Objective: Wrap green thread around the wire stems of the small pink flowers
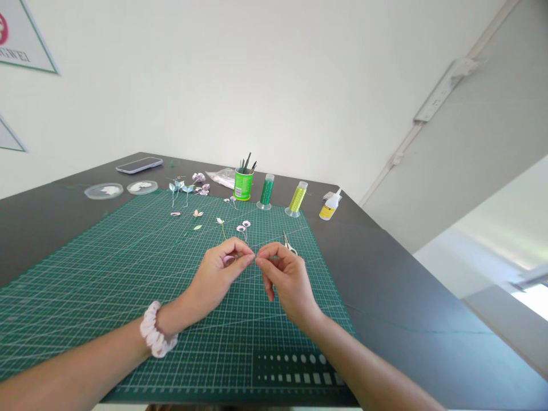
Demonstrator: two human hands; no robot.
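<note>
My left hand point(222, 271) is closed in a pinch above the green cutting mat point(128, 274). A small pale pink piece point(229, 260) shows inside its curl; whether the fingers grip it is unclear. Fingertip to fingertip with it, my right hand point(285, 274) also pinches; anything between those tips is too fine to see. Scissors point(290, 244) lie just behind the right hand, partly hidden. Beyond the hands are two joined pink flower pieces point(243, 227), a white-pink blossom on a green stem point(220, 221), an orange-pink blossom point(197, 213) and a small green leaf point(197, 228).
At the mat's far edge stand a green can of tools point(244, 185), a dark green thread spool point(266, 191), a yellow-green spool point(297, 200) and a glue bottle point(329, 206). Blue flowers point(180, 187), two clear dishes point(103, 191) and a phone point(139, 165) lie to the left.
</note>
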